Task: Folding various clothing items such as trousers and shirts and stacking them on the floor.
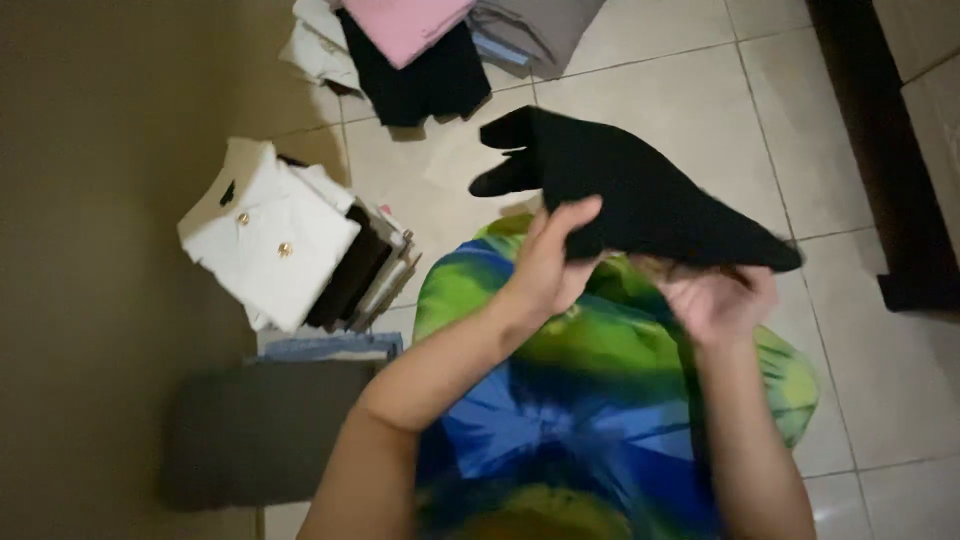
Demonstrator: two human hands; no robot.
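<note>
A folded black cloth garment [640,190] is held up over the lap, just above the middle of the view. It is gripped at its lower edge by the left hand [550,265], whose fingers [575,215] are closed over the fabric with the thumb side turned upward. The right hand [715,300], at about four o'clock from the garment, is seen palm up beneath the cloth's trailing corner; its fingers appear curled into the fabric, though blur leaves the grip uncertain. Beneath both forearms a green, blue and yellow tie-dyed cloth [600,400] is spread across the lap.

At nine o'clock a tilted stack of folded clothes, topped by a white buttoned garment [270,235], is seen on the pale tiled floor [880,360]. Below it, at about eight o'clock, a grey folded cloth [260,430] lies flat. At twelve o'clock a second heap is found, with a pink folded piece [405,25] over a dark one [425,85], and a grey piece [535,30] just beside them.
</note>
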